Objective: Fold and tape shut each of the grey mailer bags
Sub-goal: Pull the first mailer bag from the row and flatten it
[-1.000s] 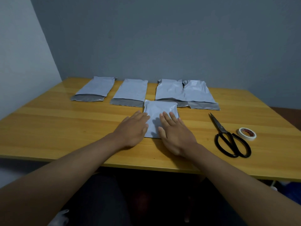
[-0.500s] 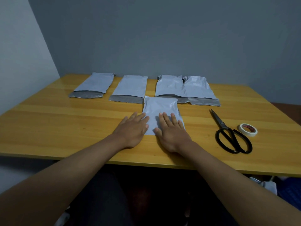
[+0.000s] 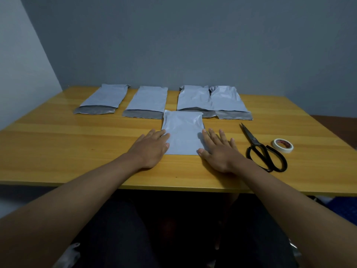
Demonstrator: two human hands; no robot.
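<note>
A folded grey mailer bag (image 3: 183,132) lies flat in the middle of the wooden table (image 3: 58,147). My left hand (image 3: 152,147) lies flat at its left edge, fingertips on the bag. My right hand (image 3: 220,149) lies flat at its right edge, fingers spread, the index finger and thumb touching the bag. Behind it, several unfolded grey mailer bags lie in a row with their dark open flaps facing me: one at far left (image 3: 105,98), one beside it (image 3: 147,101), and two overlapping on the right (image 3: 193,97) (image 3: 227,101).
Black scissors (image 3: 262,149) lie right of my right hand, blades pointing away. A roll of white tape (image 3: 283,145) sits just right of them. A grey wall stands behind the table. The table's front edge runs just below my wrists.
My hands have slid apart along the folded bag, the right one moving to its right edge and partly onto the table. More of the bag's middle now shows.
</note>
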